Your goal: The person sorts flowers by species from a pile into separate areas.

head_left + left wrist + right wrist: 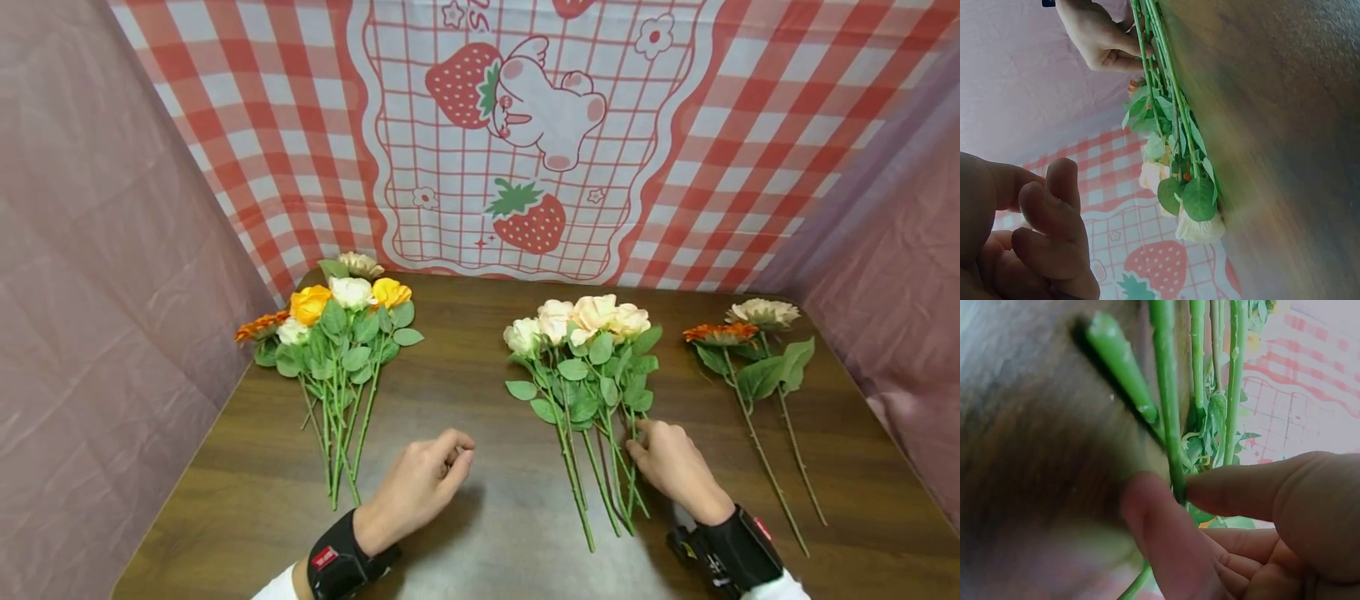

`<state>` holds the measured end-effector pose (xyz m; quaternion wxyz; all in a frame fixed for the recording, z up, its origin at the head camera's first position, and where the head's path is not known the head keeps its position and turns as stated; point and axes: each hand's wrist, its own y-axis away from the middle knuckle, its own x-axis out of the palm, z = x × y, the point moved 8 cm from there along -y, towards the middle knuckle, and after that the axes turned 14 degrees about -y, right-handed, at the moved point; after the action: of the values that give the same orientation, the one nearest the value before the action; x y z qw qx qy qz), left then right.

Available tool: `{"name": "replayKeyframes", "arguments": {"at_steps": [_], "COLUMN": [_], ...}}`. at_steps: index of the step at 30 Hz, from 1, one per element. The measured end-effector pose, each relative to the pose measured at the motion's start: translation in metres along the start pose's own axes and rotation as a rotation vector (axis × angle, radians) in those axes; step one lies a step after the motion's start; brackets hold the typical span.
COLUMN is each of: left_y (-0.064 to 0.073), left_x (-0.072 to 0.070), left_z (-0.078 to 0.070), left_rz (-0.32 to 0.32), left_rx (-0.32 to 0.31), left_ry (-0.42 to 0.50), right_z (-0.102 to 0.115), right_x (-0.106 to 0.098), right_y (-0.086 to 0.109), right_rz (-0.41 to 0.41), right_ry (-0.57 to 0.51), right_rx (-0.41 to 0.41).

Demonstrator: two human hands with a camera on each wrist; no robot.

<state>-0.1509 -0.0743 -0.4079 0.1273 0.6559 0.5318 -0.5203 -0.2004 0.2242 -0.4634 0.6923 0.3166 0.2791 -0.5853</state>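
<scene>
My right hand is at the right side of a bunch of pale peach and white roses lying mid-table. In the right wrist view, its thumb and index finger pinch a green rose stem, with other stems close by. Which bloom that stem carries is hidden among the leaves. My left hand hovers over the table, fingers loosely curled and holding nothing. It lies between the peach bunch and a second bunch to the left, made of orange-yellow roses, white roses and an orange daisy-like flower.
On the right lie two single stems, one with an orange daisy-like flower, the other with a cream bloom. Another cream bloom tops the left bunch. A checked strawberry cloth hangs behind the brown wooden table; pink cloth flanks both sides.
</scene>
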Motion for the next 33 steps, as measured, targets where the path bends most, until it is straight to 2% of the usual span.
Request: {"name": "replayKeyframes", "arguments": {"at_steps": [4,9,15,21,25,33], "left_y": [-0.001,-0.001,0.001,0.002,0.001,0.002], "left_x": [-0.004,-0.011,-0.012,-0.011,-0.012,-0.023], "left_z": [0.003,0.015,0.023,0.027,0.033,0.054], "left_rz": [-0.014,-0.036,-0.002,0.006,0.009,0.058], "left_rx": [-0.004,-0.06,-0.104,-0.114,-0.124,-0.218], "left_ry": [-0.031,-0.103,-0.129,-0.139,-0.177,-0.255], "right_z": [0.0,-0.001,-0.003,0.0,0.001,0.001], "right_x": [-0.001,-0.002,-0.002,0.0,0.001,0.0], "right_y": [0.002,0.002,-0.001,-0.003,-0.003,-0.002], "right_rz": [-0.001,-0.025,-0.063,-0.057,-0.04,-0.024], "right_ry": [0.009,0.023,0.036,0.036,0.03,0.017], "right_rx": [-0.014,-0.045,-0.051,-0.049,-0.045,-0.053]}}
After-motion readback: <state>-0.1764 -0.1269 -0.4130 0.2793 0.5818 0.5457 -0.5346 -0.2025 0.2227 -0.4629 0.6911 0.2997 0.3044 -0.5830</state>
